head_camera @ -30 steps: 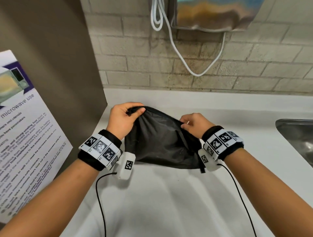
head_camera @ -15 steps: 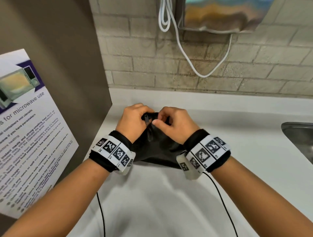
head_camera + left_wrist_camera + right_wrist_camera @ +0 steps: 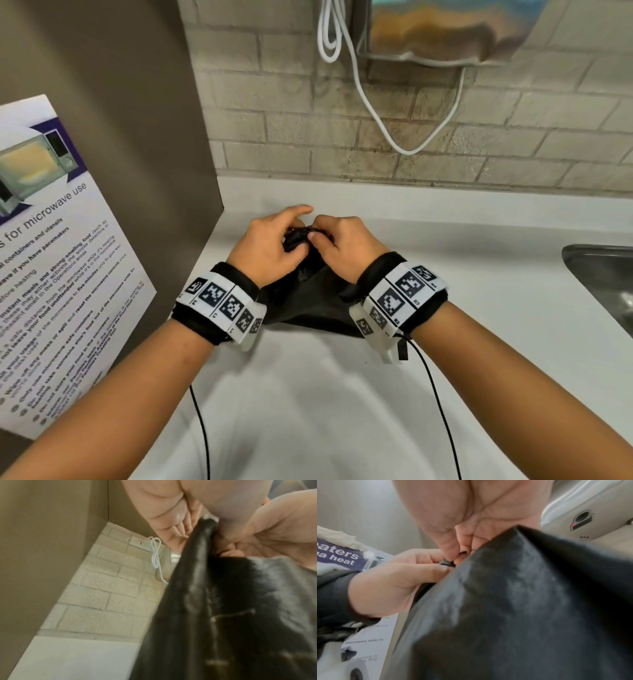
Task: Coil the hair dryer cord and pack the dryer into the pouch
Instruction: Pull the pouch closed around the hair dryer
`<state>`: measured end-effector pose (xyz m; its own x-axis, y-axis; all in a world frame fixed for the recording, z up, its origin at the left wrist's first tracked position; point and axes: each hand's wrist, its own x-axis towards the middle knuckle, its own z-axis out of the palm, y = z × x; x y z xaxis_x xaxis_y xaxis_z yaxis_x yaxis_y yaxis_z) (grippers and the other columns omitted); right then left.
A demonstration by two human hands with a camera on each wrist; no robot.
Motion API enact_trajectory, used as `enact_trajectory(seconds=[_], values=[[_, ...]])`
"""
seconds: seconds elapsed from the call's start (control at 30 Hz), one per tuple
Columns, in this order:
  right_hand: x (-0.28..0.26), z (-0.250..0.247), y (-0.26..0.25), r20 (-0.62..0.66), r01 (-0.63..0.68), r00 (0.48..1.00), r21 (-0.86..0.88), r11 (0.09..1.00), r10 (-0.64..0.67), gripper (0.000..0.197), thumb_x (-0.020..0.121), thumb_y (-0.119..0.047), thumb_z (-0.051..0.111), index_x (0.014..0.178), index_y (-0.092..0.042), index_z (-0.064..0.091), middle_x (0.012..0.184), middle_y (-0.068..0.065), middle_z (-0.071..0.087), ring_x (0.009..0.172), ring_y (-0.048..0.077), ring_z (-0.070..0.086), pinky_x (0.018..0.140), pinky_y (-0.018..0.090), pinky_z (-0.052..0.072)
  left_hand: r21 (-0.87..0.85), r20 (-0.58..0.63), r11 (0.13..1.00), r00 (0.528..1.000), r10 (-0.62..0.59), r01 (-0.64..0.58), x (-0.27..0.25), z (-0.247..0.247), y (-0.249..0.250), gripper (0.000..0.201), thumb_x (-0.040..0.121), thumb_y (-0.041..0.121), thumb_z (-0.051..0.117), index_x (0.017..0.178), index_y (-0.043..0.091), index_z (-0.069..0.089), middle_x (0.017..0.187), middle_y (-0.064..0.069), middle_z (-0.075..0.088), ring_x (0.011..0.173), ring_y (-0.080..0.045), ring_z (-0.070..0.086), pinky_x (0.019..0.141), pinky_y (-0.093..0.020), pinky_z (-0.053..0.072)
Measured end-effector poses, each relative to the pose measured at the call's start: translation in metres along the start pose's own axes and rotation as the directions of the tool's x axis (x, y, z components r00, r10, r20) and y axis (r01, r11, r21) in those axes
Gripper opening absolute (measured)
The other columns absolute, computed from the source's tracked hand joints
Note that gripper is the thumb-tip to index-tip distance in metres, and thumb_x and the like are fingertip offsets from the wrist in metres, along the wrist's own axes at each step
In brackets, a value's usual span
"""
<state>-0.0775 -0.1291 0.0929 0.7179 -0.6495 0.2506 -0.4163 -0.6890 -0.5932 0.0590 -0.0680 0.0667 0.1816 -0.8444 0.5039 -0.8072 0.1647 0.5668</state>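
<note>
A black fabric pouch (image 3: 310,301) stands on the white counter (image 3: 308,394), its mouth gathered at the top. My left hand (image 3: 270,243) and right hand (image 3: 342,240) meet above it, and both pinch the bunched black top of the pouch (image 3: 301,235). In the left wrist view the pouch (image 3: 231,615) fills the lower right under my fingers. The right wrist view shows the thumb and fingertips of both hands closed on the small black bunch at the pouch top (image 3: 447,562). The hair dryer and its cord are hidden.
A brown panel with a microwave-use poster (image 3: 51,274) stands at the left. A tiled wall (image 3: 342,130) rises behind, with a white cable loop (image 3: 394,137) under a wall unit (image 3: 445,31). A steel sink (image 3: 606,281) lies at the right edge.
My hands, once apart holding the pouch mouth wide, have come together. The pouch top is now gathered between them, and the pouch looks narrower.
</note>
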Motion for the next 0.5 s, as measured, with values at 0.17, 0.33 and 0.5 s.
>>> enact_trajectory(seconds=[0.17, 0.33, 0.5], values=[[0.003, 0.008, 0.004, -0.021, 0.027, 0.999, -0.113, 0.993, -0.030, 0.028, 0.096, -0.024, 0.033, 0.080, -0.011, 0.052, 0.067, 0.009, 0.050, 0.064, 0.028, 0.051, 0.066, 0.039, 0.048, 0.011, 0.000, 0.996, 0.997, 0.083, -0.083, -0.012, -0.002, -0.007, 0.046, 0.083, 0.040, 0.046, 0.108, 0.006, 0.064, 0.098, -0.010, 0.071, 0.090, -0.008, 0.059, 0.080, -0.003, 0.039], [0.004, 0.009, 0.001, -0.070, -0.028, 0.997, -0.051, 0.998, 0.024, 0.032, 0.094, -0.022, 0.037, 0.073, -0.008, 0.056, 0.065, 0.011, 0.054, 0.066, 0.025, 0.049, 0.064, 0.031, 0.039, -0.059, -0.092, 0.997, 0.995, 0.045, -0.051, -0.008, 0.000, -0.004, 0.025, 0.087, 0.021, 0.056, 0.101, 0.004, 0.067, 0.094, -0.007, 0.072, 0.095, -0.005, 0.056, 0.079, 0.005, 0.036], [0.005, 0.009, -0.002, -0.105, -0.075, 0.991, 0.104, 0.992, 0.086, 0.032, 0.090, -0.019, 0.045, 0.058, -0.019, 0.043, 0.054, -0.002, 0.045, 0.062, 0.020, 0.047, 0.053, 0.026, 0.032, -0.167, -0.135, 0.985, 0.989, -0.061, 0.038, -0.005, 0.002, -0.001, 0.013, 0.083, 0.007, 0.062, 0.095, 0.003, 0.067, 0.085, 0.005, 0.065, 0.069, 0.013, 0.059, 0.068, 0.002, 0.042]])
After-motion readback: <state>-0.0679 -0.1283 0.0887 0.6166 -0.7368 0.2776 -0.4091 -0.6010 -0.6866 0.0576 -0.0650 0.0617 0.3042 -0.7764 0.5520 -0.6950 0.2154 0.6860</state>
